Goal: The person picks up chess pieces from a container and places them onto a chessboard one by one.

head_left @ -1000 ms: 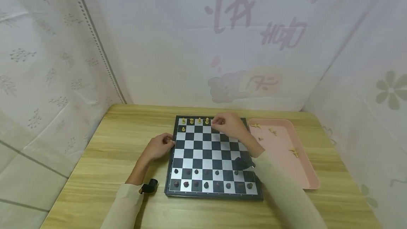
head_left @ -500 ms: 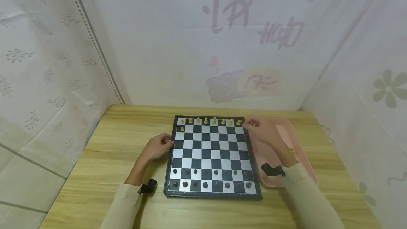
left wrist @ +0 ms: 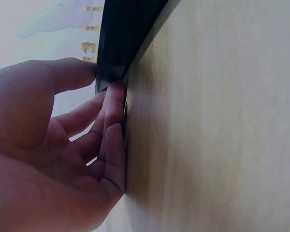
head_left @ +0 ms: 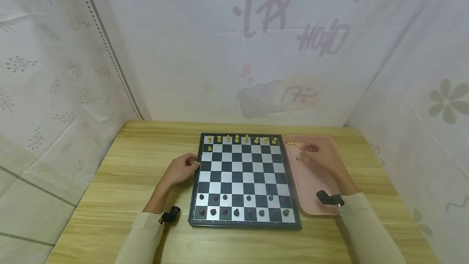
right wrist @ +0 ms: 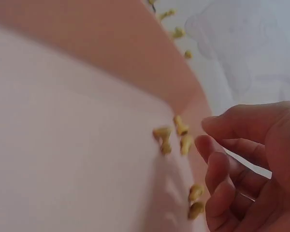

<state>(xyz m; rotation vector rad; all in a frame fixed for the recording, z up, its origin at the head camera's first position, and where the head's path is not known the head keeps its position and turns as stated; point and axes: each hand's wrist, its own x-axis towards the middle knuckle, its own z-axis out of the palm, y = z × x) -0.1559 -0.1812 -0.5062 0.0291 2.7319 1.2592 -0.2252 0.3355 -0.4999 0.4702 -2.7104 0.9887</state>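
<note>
A black-and-white chessboard (head_left: 242, 167) lies on the table. At its left edge my left hand (head_left: 181, 169) holds the rim, thumb on the side and fingers at the underside (left wrist: 115, 96). My right hand (head_left: 319, 159) is over the pink tray (head_left: 307, 194), fingers loosely bent, with nothing seen between thumb and fingertips. Several pale yellow chess pieces (right wrist: 163, 137) lie on the tray floor close to those fingertips. Yellow pieces (head_left: 237, 138) stand along the board's far row, with one yellow pawn (head_left: 209, 148) in front at the left. Dark pieces (head_left: 236, 212) fill the near rows.
The wooden table (head_left: 146, 146) extends on both sides of the board. The tray stands close to the board's right edge, its raised wall (right wrist: 87, 43) between them. Patterned curtains (head_left: 205, 52) enclose the table's back and sides.
My right hand has moved from the board's far row rightward, over the tray. More yellow pieces now show at the right end of that row. The left hand stays at the board's edge.
</note>
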